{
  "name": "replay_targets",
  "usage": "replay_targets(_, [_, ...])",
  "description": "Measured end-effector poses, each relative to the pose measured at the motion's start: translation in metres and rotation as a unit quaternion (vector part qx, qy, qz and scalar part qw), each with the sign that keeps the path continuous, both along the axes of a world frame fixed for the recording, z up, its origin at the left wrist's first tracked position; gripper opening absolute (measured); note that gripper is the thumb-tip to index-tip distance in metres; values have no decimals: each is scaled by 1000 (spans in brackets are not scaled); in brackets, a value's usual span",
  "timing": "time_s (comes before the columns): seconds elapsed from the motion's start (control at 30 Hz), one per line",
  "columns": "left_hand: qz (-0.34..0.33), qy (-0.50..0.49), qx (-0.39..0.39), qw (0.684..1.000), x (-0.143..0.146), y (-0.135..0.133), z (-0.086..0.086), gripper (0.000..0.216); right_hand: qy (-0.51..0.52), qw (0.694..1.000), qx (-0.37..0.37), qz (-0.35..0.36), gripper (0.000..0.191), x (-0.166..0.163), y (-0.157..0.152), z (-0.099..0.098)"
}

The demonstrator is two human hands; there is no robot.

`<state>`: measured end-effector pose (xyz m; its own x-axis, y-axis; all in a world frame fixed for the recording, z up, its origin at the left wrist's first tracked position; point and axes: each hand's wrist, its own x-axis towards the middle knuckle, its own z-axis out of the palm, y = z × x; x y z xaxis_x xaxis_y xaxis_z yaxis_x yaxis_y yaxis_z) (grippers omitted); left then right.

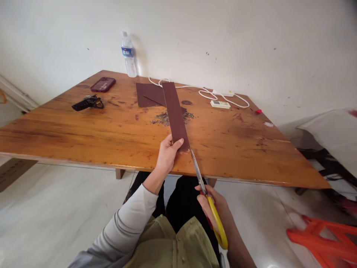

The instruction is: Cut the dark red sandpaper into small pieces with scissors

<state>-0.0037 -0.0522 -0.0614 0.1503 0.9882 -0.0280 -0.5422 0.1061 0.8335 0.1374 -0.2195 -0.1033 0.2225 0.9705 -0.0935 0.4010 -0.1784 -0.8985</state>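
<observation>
My left hand [166,153] pinches the near end of a long dark brown strip [175,113] that lies on the wooden table [83,130], thumb on top. My right hand [216,208] grips yellow-handled scissors [208,199]. The scissors' blades point up at the strip's near right corner and touch its edge. A second brown sheet [149,95] lies flat under the strip's far end. Small brown cuttings [164,118] are scattered beside the strip.
A water bottle [128,55] stands at the back by the wall. A dark red phone [103,84] and a black tool [87,102] lie at the left. A white cable [206,93] and remote [220,104] sit at the back right. An orange stool [323,238] lies on the floor.
</observation>
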Motion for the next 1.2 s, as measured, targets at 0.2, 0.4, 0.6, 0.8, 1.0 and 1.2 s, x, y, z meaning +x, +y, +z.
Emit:
replay_targets(0.2, [-8,3,16,1000,-2,1,0,26,-15,999,-26,-24,34,0,0,7])
replay_targets(0.4, [-2,-10,12,1000,-2,1,0,25,7,999,-31,-10,36,0,5,10])
replay_targets(0.6, [-3,-1,2,1000,-2,1,1,24,-4,997,-74,-10,34,-1,9,13])
replay_targets(0.8, [-14,-4,2,1000,-3,1,2,25,0,998,-61,-2,31,2,5,14])
replay_targets(1.0, [-22,-13,-5,1000,-4,1,1,33,-8,999,-37,-27,32,6,1,14])
replay_targets(1.2, [-20,-7,1,1000,-4,1,2,32,20,998,-47,-23,34,3,0,14])
